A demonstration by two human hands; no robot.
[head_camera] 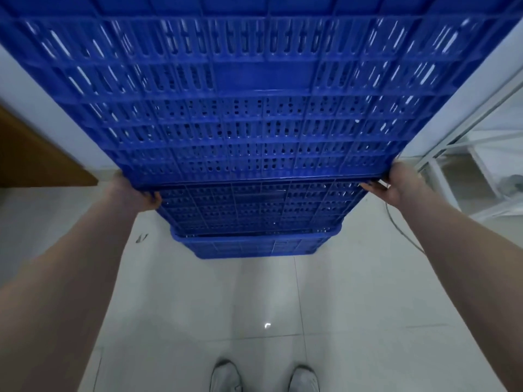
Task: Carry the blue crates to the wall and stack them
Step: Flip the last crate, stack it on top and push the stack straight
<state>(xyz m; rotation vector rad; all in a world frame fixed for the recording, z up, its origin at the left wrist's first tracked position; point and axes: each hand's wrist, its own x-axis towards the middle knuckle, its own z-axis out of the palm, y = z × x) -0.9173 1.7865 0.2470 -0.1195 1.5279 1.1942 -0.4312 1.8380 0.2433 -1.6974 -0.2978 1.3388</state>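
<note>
A tall stack of blue slotted crates (260,210) stands on the floor against the white wall. The upper blue crate (254,108) fills the top of the view, its slotted side facing me. My left hand (135,190) grips that crate's lower left corner, fingers curled under the rim. My right hand (393,185) grips its lower right corner the same way. Below my hands a darker crate shows, and the lowest crate (254,246) rests on the tiles. The crate tops are out of view.
A brown wooden door or panel (34,154) is at the left. White metal frames (464,154) and a thin cable (402,227) on the floor lie at the right. Pale floor tiles (254,306) stretch toward my grey shoes (263,377).
</note>
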